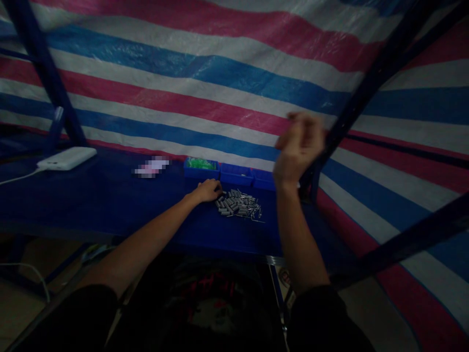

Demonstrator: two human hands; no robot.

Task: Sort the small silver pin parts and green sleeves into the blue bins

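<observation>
My left hand (208,190) rests on the blue shelf surface (110,195), fingers curled at the left edge of a pile of small grey metal cylinders and pins (239,204); whether it pinches one is hidden. My right hand (298,146) is raised above the shelf, right of the pile, fingers bent loosely toward the palm and smeared by motion. Nothing can be made out in it.
Three small blue bins (234,172) stand behind the pile; the left one holds green parts (200,164). A white power bank (66,158) with cable lies at the far left, a pink object (152,166) mid-shelf. Dark blue rack posts (366,93) cross on the right. A striped tarp (220,73) hangs behind.
</observation>
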